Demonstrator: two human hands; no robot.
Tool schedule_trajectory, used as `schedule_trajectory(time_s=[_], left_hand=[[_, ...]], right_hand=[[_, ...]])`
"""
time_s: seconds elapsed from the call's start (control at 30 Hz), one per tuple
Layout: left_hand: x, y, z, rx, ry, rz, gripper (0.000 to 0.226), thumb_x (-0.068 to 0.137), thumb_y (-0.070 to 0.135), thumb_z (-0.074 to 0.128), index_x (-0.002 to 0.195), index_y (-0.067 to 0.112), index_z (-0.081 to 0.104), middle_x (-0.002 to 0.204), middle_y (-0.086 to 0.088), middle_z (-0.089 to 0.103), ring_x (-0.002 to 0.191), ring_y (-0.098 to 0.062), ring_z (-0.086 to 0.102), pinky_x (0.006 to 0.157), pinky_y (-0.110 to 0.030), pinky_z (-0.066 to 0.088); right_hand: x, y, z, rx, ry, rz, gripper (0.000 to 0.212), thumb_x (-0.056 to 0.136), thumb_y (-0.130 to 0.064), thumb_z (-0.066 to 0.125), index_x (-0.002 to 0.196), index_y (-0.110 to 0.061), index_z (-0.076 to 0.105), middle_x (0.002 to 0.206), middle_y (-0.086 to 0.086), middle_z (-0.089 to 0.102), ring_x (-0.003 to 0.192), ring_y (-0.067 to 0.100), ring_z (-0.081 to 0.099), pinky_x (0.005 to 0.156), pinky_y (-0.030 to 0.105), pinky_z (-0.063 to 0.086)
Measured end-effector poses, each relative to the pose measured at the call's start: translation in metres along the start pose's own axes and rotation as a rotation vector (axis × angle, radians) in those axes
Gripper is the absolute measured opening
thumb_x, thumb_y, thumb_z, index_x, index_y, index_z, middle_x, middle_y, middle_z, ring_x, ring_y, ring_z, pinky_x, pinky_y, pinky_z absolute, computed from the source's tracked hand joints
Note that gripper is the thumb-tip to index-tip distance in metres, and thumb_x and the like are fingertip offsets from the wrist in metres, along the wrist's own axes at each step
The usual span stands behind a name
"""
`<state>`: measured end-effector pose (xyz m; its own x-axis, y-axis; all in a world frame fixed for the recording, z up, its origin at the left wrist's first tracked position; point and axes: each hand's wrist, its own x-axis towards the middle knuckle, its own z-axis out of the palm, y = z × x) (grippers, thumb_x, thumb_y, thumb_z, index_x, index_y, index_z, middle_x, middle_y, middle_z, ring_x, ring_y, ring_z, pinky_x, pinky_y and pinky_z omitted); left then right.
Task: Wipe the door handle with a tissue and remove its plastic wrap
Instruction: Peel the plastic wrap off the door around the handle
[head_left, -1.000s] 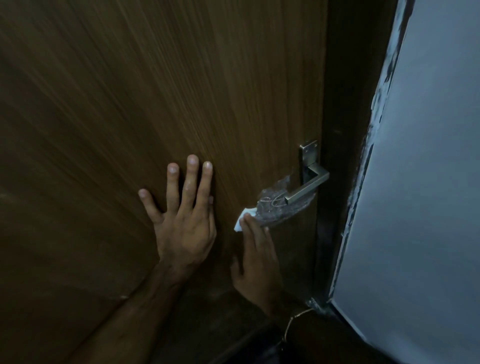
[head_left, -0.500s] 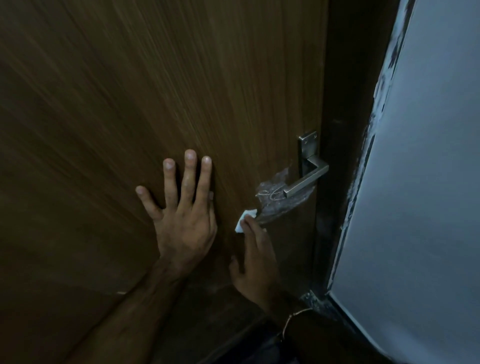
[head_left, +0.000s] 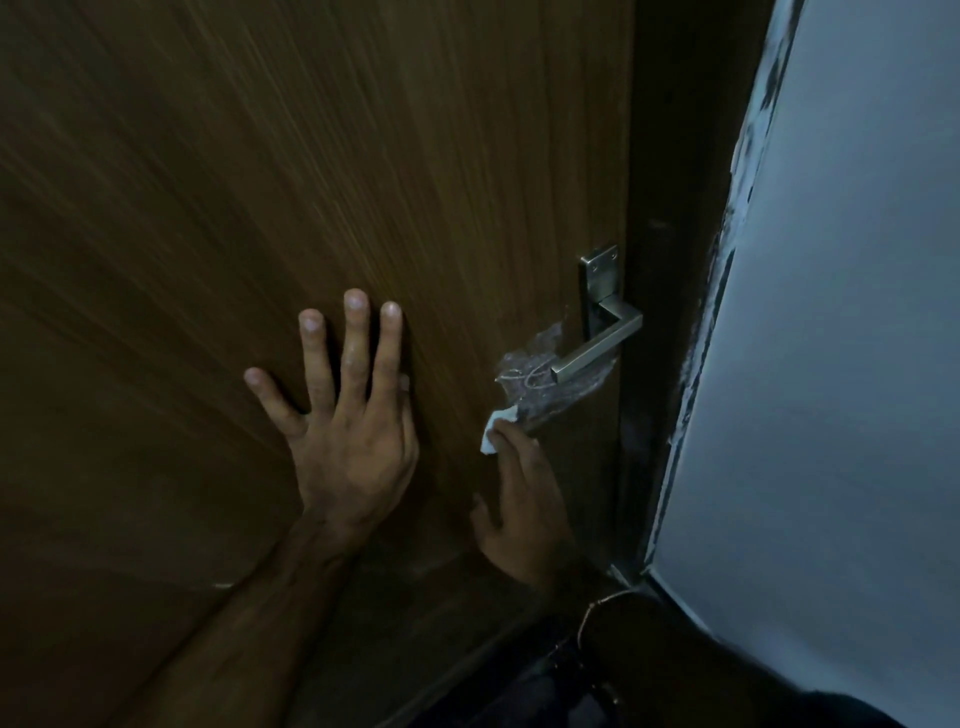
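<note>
I see the left hand (head_left: 349, 436) flat on the wooden door (head_left: 260, 182), fingers spread, well left of the door handle (head_left: 597, 348). Crumpled plastic wrap (head_left: 545, 384) clings to the handle's free end. Just below it, my right hand (head_left: 524, 499) pinches a white tissue (head_left: 497, 430).

dark wood-grain door (head_left: 260, 182), dark door frame (head_left: 670, 156), pale wall (head_left: 857, 312)

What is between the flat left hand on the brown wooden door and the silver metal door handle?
In the head view, bare brown wooden door, then crumpled clear plastic wrap hanging from the silver metal door handle. The left hand touches neither.
</note>
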<state>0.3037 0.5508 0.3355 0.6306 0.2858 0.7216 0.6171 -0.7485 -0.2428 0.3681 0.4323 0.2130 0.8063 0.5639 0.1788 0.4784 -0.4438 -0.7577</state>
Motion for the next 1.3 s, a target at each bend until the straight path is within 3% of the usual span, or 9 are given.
schedule_trajectory(time_s=[0.13, 0.3, 0.43, 0.57, 0.7, 0.87, 0.97, 1.13, 1.3], left_hand=[[-0.002, 0.001, 0.002, 0.016, -0.012, 0.024, 0.063, 0.104, 0.033, 0.038, 0.159, 0.025, 0.008, 0.166, 0.0, -0.005, 0.15, -0.022, -0.022, 0.109, -0.071, 0.003], [-0.005, 0.005, 0.005, -0.006, -0.018, 0.014, 0.065, 0.104, 0.033, 0.04, 0.159, 0.023, 0.007, 0.165, -0.001, -0.008, 0.149, -0.022, -0.024, 0.109, -0.072, 0.003], [-0.005, 0.006, 0.007, -0.019, -0.026, 0.021, 0.066, 0.103, 0.033, 0.042, 0.159, 0.023, 0.008, 0.165, -0.002, -0.008, 0.149, -0.022, -0.024, 0.108, -0.073, 0.004], [-0.006, 0.009, 0.01, -0.008, -0.004, 0.004, 0.065, 0.103, 0.033, 0.041, 0.159, 0.023, 0.008, 0.165, -0.001, -0.008, 0.149, -0.022, -0.024, 0.108, -0.073, 0.005], [-0.007, 0.013, 0.015, -0.021, 0.029, -0.013, 0.065, 0.103, 0.031, 0.042, 0.159, 0.023, 0.01, 0.166, 0.002, -0.011, 0.15, -0.021, -0.022, 0.112, -0.068, -0.002], [-0.016, 0.025, 0.029, -0.028, 0.056, -0.066, 0.064, 0.103, 0.031, 0.043, 0.158, 0.023, 0.012, 0.166, 0.001, -0.009, 0.151, -0.021, -0.019, 0.109, -0.072, 0.006], [-0.02, 0.03, 0.036, -0.024, 0.07, -0.073, 0.063, 0.104, 0.032, 0.042, 0.158, 0.024, 0.012, 0.166, 0.002, -0.01, 0.151, -0.021, -0.018, 0.112, -0.069, 0.0], [-0.024, 0.036, 0.042, -0.03, 0.068, -0.125, 0.06, 0.105, 0.033, 0.035, 0.159, 0.025, 0.009, 0.165, 0.003, -0.011, 0.15, -0.019, -0.021, 0.112, -0.066, -0.006], [-0.025, 0.041, 0.045, -0.009, 0.102, -0.153, 0.061, 0.104, 0.031, 0.038, 0.159, 0.025, 0.01, 0.165, 0.001, -0.006, 0.151, -0.02, -0.016, 0.112, -0.069, 0.0]], right_hand=[[0.011, 0.014, -0.009, 0.029, 0.014, 0.111, 0.081, 0.08, -0.023, 0.071, 0.148, -0.026, 0.027, 0.156, -0.01, 0.022, 0.146, 0.016, 0.023, 0.117, 0.042, 0.032], [0.006, 0.016, -0.002, 0.012, 0.004, 0.051, 0.082, 0.078, -0.025, 0.07, 0.147, -0.031, 0.026, 0.156, -0.013, 0.021, 0.147, 0.015, 0.022, 0.118, 0.041, 0.03], [0.016, 0.018, -0.005, 0.073, 0.111, 0.211, 0.082, 0.077, -0.023, 0.073, 0.146, -0.029, 0.028, 0.155, -0.01, 0.025, 0.145, 0.015, 0.026, 0.117, 0.04, 0.031], [0.013, 0.018, -0.005, 0.028, 0.047, 0.053, 0.083, 0.078, -0.024, 0.07, 0.148, -0.029, 0.026, 0.157, -0.012, 0.021, 0.146, 0.013, 0.021, 0.118, 0.038, 0.029], [0.019, 0.025, -0.006, 0.059, 0.119, 0.151, 0.08, 0.077, -0.022, 0.072, 0.145, -0.028, 0.031, 0.154, -0.01, 0.028, 0.143, 0.013, 0.028, 0.115, 0.04, 0.035], [0.011, 0.037, 0.003, -0.019, 0.029, -0.051, 0.081, 0.08, -0.027, 0.069, 0.148, -0.031, 0.025, 0.158, -0.012, 0.022, 0.147, 0.011, 0.02, 0.119, 0.039, 0.027], [0.015, 0.044, 0.007, 0.017, 0.134, 0.037, 0.078, 0.079, -0.025, 0.07, 0.147, -0.026, 0.032, 0.155, -0.011, 0.027, 0.146, 0.013, 0.023, 0.119, 0.041, 0.029], [0.016, 0.059, 0.01, -0.072, 0.1, -0.294, 0.075, 0.08, -0.028, 0.066, 0.148, -0.022, 0.034, 0.158, -0.009, 0.026, 0.147, 0.006, 0.018, 0.122, 0.04, 0.02], [0.017, 0.052, 0.012, 0.008, 0.177, -0.348, 0.077, 0.076, -0.02, 0.067, 0.147, -0.019, 0.038, 0.157, -0.007, 0.03, 0.148, 0.006, 0.017, 0.122, 0.038, 0.019]])
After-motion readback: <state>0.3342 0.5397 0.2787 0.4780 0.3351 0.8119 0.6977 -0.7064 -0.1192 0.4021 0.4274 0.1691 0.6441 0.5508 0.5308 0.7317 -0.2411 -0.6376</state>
